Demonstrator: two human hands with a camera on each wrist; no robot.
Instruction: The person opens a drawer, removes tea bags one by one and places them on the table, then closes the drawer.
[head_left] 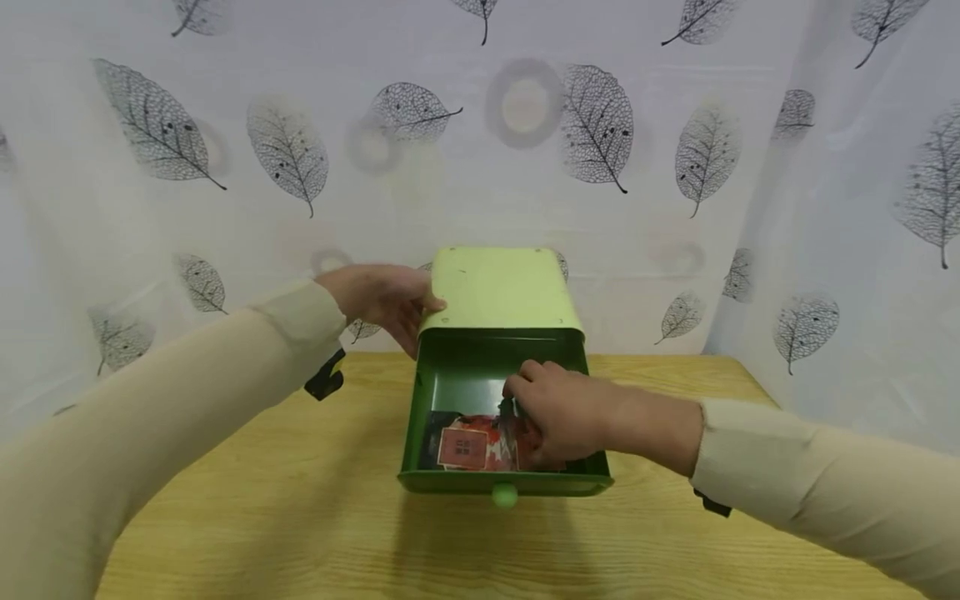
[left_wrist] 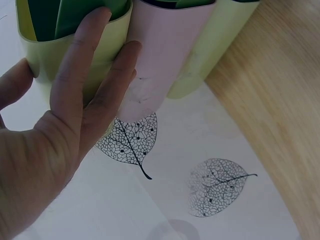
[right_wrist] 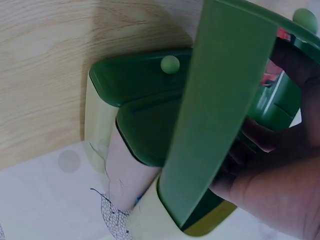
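Note:
On the table stands a small cabinet (head_left: 502,287) with stacked pale yellow-green and pink tiers. Its green top drawer (head_left: 504,483) is pulled out. My left hand (head_left: 386,298) steadies the left side of the top tier, thumb on the upper edge and fingers fairly straight along the side (left_wrist: 92,42). My right hand (head_left: 566,408) reaches into the drawer from the right, with curled fingers on a shiny red packet (head_left: 507,437) among dark and red packets. A red label (head_left: 462,448) faces up left of it. In the right wrist view, the drawer's side wall (right_wrist: 225,100) hides part of the fingers.
Below the open drawer, the lower green drawers (right_wrist: 140,80) are closed. A round green knob (head_left: 505,496) sticks out at the drawer front. Behind the wooden table (head_left: 315,500) hangs a white curtain (head_left: 450,192) with leaf prints.

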